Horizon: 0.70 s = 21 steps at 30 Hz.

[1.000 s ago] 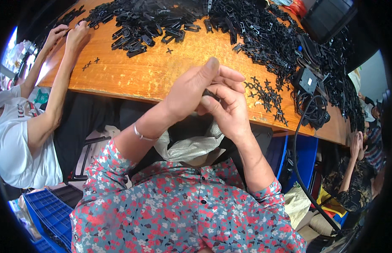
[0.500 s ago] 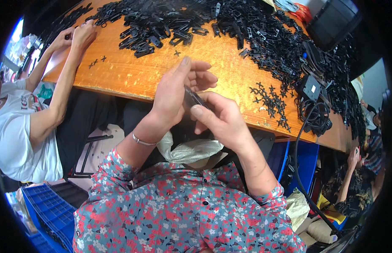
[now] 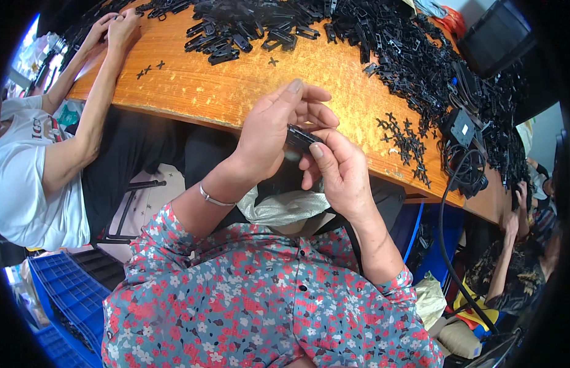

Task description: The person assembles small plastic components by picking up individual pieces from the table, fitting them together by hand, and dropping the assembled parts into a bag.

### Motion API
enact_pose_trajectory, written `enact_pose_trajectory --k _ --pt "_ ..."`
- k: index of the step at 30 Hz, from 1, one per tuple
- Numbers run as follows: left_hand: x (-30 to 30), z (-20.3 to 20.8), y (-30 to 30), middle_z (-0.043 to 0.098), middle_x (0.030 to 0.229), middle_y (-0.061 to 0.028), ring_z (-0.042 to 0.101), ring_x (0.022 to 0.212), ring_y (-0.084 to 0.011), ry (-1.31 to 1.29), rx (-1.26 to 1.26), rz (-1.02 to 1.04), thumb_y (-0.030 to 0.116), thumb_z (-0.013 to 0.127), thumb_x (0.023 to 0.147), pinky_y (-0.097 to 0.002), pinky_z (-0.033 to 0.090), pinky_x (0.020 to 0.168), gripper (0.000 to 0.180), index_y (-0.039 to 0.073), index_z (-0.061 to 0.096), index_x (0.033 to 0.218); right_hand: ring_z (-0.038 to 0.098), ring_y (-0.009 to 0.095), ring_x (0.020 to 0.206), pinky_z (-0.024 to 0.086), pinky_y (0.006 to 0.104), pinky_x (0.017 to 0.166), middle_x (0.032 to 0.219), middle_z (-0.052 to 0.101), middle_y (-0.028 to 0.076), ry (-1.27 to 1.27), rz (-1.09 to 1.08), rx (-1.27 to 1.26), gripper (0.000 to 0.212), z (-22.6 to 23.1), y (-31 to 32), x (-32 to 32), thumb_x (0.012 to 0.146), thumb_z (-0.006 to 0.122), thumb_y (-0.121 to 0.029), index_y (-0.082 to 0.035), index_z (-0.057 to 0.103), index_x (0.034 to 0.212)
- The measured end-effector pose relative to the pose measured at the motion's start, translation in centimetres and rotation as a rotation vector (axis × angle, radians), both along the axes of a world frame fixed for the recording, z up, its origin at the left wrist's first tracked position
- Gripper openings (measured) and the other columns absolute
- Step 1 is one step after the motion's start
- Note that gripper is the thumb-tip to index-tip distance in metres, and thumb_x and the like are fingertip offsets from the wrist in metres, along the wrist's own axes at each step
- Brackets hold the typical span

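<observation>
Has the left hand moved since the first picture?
Yes: the left hand has shifted left, judged against the lone black cross piece on the table.

Left hand point(image 3: 271, 132), right hand point(image 3: 344, 172) (close together)

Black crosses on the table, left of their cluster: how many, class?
4: three crosses beside a co-worker's forearm, one cross below the black pile; others may be hidden.
</observation>
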State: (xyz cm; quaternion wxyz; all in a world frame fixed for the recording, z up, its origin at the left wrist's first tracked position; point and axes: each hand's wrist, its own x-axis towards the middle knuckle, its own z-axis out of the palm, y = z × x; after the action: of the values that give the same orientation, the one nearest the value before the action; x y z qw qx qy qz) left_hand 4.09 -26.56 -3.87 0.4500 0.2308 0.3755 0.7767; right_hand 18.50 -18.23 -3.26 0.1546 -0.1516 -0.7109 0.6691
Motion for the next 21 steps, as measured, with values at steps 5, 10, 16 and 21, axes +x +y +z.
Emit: enact_pose_trajectory --k 5,10,16,21 --pt "-0.3 0.2 -0.7 0.071 0.098 -0.0162 0.070 0.090 -0.0200 0.029 -0.077 -0.030 0.038 0.039 0.112 -0.0306 0.056 0.082 0.046 -0.003 0.059 0.120 0.062 0.010 0.061 0.050 0.0250 0.055 0.078 0.065 0.005 0.007 0.019 0.019 0.016 -0.5 0.1 0.2 0.107 0.050 -0.009 0.003 0.061 0.109" --pt "-4.2 0.9 0.0 0.072 0.096 -0.0082 0.068 0.090 -0.0139 0.715 -0.153 0.265 0.025 0.052 0.107 -0.0280 0.054 0.080 0.031 -0.002 0.067 0.110 0.065 0.022 0.062 0.052 0.0336 0.059 0.078 0.067 0.012 -0.110 0.046 0.243 0.015 -0.4 0.9 1.3 0.101 0.059 -0.010 0.004 0.063 0.106" --pt "-11.7 0.9 3.6 0.063 0.104 -0.0149 0.065 0.092 -0.0355 1.699 -0.441 0.679 0.014 0.072 0.087 -0.0423 0.053 0.082 0.026 0.006 0.067 0.111 0.069 0.033 0.069 0.053 0.0415 0.063 0.077 0.069 0.016 -0.164 -0.016 0.595 0.026 0.2 2.8 2.0 0.090 0.076 -0.019 0.000 0.068 0.105" --pt "-13.3 0.2 5.6 0.061 0.111 -0.0138 0.064 0.100 -0.0356 1.841 -0.633 0.594 0.017 0.072 0.088 -0.0448 0.054 0.086 0.026 0.008 0.065 0.112 0.071 0.040 0.075 0.055 0.0440 0.068 0.080 0.071 0.022 -0.071 -0.237 0.772 0.019 1.1 7.8 -0.2 0.092 0.071 -0.020 -0.002 0.073 0.098"
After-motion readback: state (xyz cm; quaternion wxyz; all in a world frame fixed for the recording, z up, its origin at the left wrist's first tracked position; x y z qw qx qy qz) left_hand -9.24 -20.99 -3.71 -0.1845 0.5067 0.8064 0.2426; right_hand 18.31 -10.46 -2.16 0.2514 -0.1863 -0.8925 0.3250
